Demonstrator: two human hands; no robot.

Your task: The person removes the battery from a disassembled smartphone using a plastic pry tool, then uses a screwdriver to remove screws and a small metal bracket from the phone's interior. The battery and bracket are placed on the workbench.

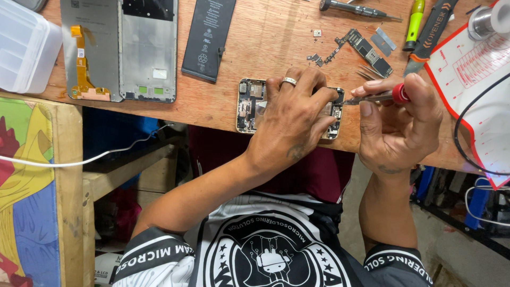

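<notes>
- An opened phone body (249,106), gold-edged with its inner parts bare, lies flat near the front edge of the wooden bench (265,48), its long side along that edge.
- The left hand (292,119) lies palm-down across the phone's middle, fingers spread and bent, tips pressing on the far side and right end; a ring sits on one finger.
- The right hand (398,127) is closed around a small screwdriver (380,97) with a red collar, thumb and forefinger pinching the shaft; the tip points left and meets the phone's right end, just beside the left fingertips.
- Just beyond the hands, a narrow circuit board (366,50) and a few small metal pieces lie loose on the wood.
- Farther left, a black battery (208,37) lies flat, well apart from the phone.
- Beside it sit two grey phone frames (119,48), one carrying an orange flex strip.
- A clear plastic box (24,45) stands at the far left corner.
- Along the top right lie a metal-handled driver (356,9), a yellow-green tool (414,21) and a dark tool with orange edging (430,32).
- A white mat with a red border (473,79) covers the right end, a black cable crossing it.
</notes>
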